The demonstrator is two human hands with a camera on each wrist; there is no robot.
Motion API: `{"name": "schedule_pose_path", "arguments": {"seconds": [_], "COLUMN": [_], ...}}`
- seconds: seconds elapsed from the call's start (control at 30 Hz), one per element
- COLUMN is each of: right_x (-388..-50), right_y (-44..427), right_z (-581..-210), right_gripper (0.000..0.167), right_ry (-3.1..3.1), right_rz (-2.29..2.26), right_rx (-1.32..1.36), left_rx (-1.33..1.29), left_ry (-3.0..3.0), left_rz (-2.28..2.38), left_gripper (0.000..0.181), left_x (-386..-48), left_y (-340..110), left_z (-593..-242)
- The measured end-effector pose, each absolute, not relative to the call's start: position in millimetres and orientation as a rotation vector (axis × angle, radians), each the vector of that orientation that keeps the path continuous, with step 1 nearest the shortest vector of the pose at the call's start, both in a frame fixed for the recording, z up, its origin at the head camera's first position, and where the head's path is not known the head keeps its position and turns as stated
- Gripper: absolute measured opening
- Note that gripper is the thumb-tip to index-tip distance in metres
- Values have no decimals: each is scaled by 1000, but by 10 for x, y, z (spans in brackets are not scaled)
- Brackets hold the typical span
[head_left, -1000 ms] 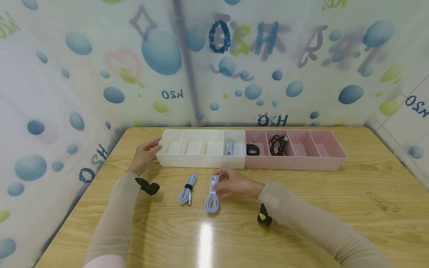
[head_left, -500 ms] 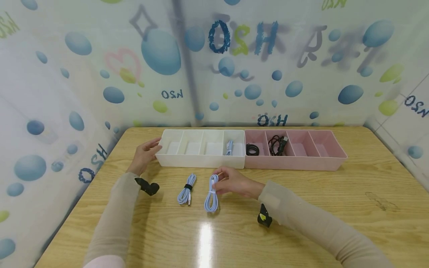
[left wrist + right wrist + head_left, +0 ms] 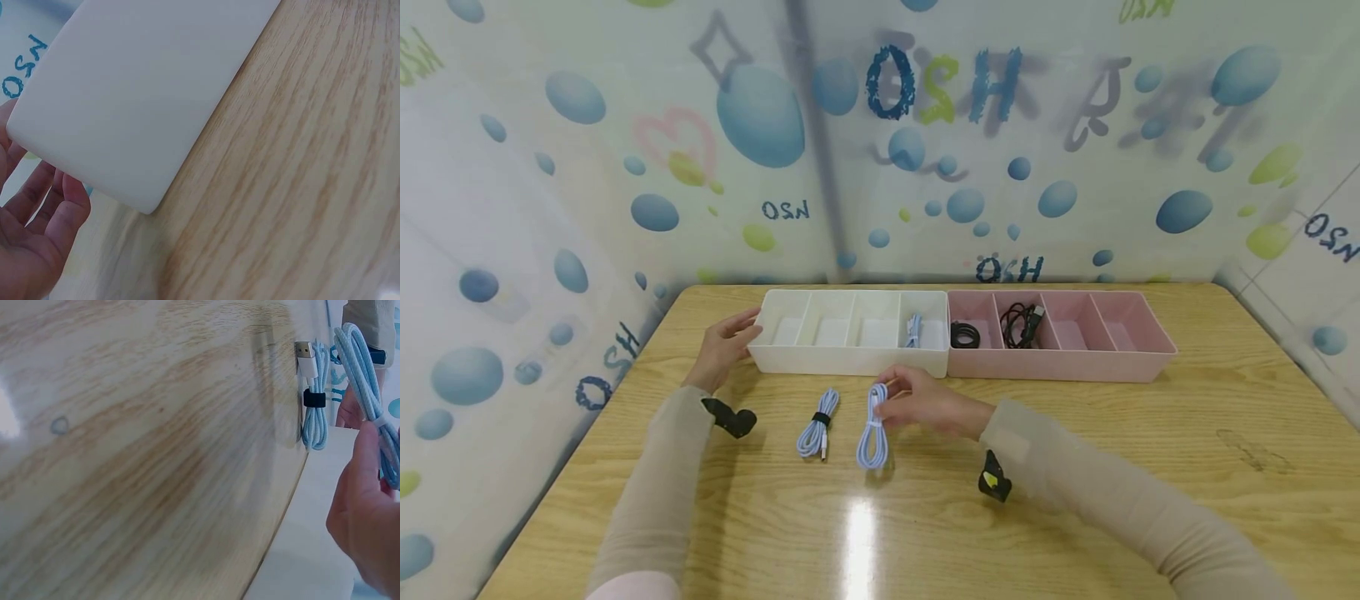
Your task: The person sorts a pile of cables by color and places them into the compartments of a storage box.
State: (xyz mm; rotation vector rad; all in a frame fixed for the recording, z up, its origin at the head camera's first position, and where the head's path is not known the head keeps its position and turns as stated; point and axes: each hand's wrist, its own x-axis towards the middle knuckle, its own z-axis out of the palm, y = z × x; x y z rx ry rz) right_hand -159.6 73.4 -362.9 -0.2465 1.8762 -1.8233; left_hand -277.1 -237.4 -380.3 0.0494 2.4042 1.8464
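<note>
The right hand [image 3: 925, 404] pinches a blue cable [image 3: 872, 450] between thumb and fingers, close to its pale tie [image 3: 380, 420]. This cable is in front of the white box [image 3: 850, 361], apparently raised off the table [image 3: 1075, 500], just right of a second cable [image 3: 812, 437] bound with a black strap [image 3: 822, 417]. The left hand [image 3: 718, 354], its fingers loosely bent and not gripping, touches the box's left end. Pinching at the tie seems wise, since loops gathered there should stay bundled; a hold farther out might let the free end swing. The lift calls for clearance from the second cable, and light pressure from the left hand (the pink box [image 3: 1060, 365] backs the opposite end) should steady things.
</note>
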Motion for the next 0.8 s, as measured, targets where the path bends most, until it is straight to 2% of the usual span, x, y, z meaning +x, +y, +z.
{"name": "schedule_pose_path", "arguments": {"seconds": [0.8], "right_x": [-1676], "right_y": [670], "right_z": [-3378], "right_gripper": [33], "right_ry": [1925], "right_rz": [-1789], "right_rx": [-297], "left_rx": [24], "left_ry": [2409], "left_rz": [1827], "left_gripper": [53], "left_x": [-2781], "left_y": [-2374], "left_z": [-3804]}}
